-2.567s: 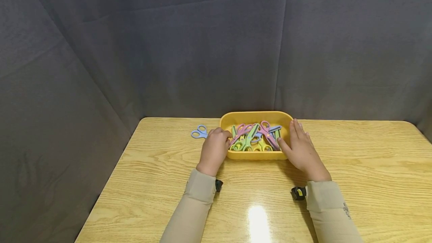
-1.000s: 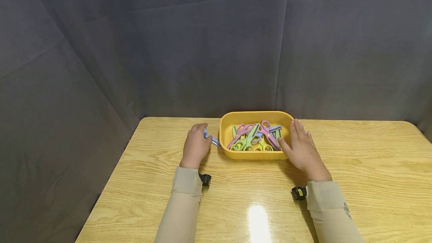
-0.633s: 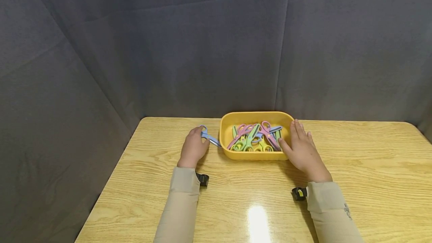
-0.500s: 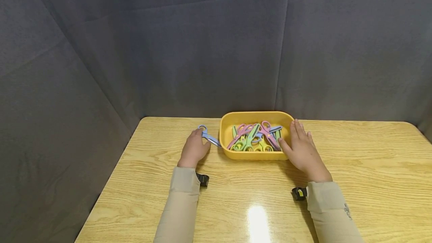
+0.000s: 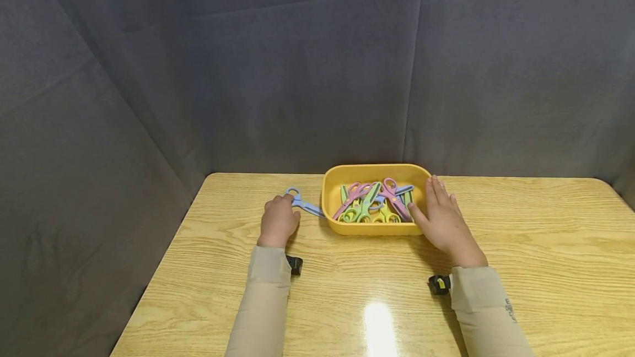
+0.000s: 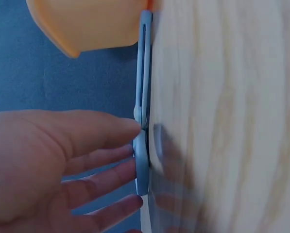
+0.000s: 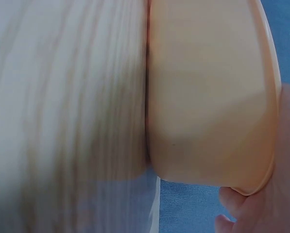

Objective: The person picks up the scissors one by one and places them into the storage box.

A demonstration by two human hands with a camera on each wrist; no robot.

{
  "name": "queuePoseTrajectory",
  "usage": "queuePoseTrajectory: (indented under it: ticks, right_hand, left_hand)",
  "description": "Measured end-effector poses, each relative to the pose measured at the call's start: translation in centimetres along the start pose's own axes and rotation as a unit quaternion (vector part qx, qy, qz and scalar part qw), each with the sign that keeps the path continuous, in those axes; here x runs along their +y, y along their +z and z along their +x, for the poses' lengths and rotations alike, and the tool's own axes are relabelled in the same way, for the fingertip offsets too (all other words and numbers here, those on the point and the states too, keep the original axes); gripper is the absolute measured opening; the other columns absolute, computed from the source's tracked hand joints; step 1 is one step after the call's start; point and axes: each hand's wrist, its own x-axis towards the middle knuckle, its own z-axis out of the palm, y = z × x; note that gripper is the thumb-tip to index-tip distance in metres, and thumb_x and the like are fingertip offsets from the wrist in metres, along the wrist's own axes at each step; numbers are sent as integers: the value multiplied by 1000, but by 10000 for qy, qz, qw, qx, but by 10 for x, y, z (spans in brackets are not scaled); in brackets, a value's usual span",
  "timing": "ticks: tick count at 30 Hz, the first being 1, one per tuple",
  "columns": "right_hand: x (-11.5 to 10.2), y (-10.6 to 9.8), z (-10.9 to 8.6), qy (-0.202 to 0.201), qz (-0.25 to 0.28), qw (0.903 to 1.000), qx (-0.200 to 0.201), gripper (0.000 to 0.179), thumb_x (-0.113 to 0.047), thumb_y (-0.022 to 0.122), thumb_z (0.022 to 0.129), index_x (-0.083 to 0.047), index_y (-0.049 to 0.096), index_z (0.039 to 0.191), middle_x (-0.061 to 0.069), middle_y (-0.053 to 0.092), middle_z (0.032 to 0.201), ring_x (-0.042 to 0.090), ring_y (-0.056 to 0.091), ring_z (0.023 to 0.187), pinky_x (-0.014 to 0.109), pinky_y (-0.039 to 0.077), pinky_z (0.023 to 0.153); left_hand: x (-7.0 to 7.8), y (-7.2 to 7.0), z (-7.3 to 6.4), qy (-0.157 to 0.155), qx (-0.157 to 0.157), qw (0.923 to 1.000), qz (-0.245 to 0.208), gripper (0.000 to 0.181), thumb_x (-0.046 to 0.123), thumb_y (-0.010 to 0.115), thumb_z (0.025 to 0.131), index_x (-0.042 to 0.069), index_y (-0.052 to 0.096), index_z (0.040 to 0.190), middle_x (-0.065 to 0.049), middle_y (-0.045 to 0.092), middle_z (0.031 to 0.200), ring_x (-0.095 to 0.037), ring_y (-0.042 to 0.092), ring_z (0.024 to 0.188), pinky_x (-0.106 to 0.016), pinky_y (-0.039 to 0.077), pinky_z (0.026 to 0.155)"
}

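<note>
A pair of blue scissors (image 5: 303, 204) lies on the table, its blade tip at the left end of a yellow bin (image 5: 374, 228). My left hand (image 5: 279, 220) reaches over the handles with extended fingers; in the left wrist view the fingertips (image 6: 140, 200) meet the scissors' edge and the thumb tip lies by the pivot. Heaped in the bin are several pink, green, yellow and blue scissors (image 5: 369, 203). My right hand (image 5: 442, 225) rests on the bin's right front corner, straight fingers along the outside, thumb over the rim. The bin's outer wall fills the middle of the right wrist view.
The wooden table (image 5: 536, 247) has rounded back corners. A dark grey curtain (image 5: 297, 70) hangs right behind it and down the left side. Each wrist wears a black camera; the right one (image 5: 439, 284) shows a yellow mark.
My left hand first left the bin's left side for the blue scissors. Over the last half second, hand and scissor handles shifted slightly left. My right hand and the bin stayed put.
</note>
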Motion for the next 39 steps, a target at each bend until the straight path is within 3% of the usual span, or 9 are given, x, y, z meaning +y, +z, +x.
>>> queuePoseTrajectory:
  ticks: [5,13,17,24,28,33,39]
  right_hand:
    - [1,1,0,6,25,10000,-6,84,-46,38,108,15,6,155,33,-1,164,50,4,151,64,4,120]
    - [2,1,-1,-55,15,10000,73,83,-45,39,108,16,7,155,34,2,163,51,5,151,65,6,120]
    - [2,1,-1,-35,22,10000,49,84,-45,38,108,15,6,155,34,1,163,51,5,151,64,6,120]
    - [0,0,0,-11,59,10000,-32,84,-45,38,108,15,5,155,33,-1,164,51,3,151,63,5,120]
    - [0,-1,0,-13,77,9999,-65,84,-46,38,108,14,4,155,32,-2,164,50,2,151,63,4,120]
    - [0,-1,0,-22,101,9999,-89,83,-45,38,108,14,3,156,31,-4,164,50,1,151,62,3,121]
    - [1,0,0,-20,103,9999,-79,83,-44,39,108,14,4,155,31,-5,164,50,1,151,63,4,120]
  left_hand:
    - [-4,-2,0,-102,24,9999,41,40,2,65,95,4,63,135,-21,64,120,-47,52,119,-54,54,84]
    - [-10,-3,2,-232,143,9996,-34,34,2,64,93,8,66,127,-20,65,114,-45,55,108,-53,53,74]
    - [-11,-3,2,-221,173,9994,-198,38,2,65,92,7,65,130,-23,57,123,-44,50,111,-53,51,80]
    - [-13,0,3,101,-161,9988,-457,50,1,63,95,6,56,144,-28,38,154,-52,36,140,-60,43,104]
    - [-12,0,3,170,-341,9987,-343,53,-1,57,97,8,51,149,-25,32,160,-53,33,142,-63,41,106]
    - [-9,-1,2,250,-334,9990,-160,48,-5,50,99,9,57,144,-20,41,157,-50,37,140,-65,40,105]
    - [-9,-2,0,11,-398,9988,-297,52,-8,49,99,11,54,147,-21,37,158,-50,34,138,-64,41,101]
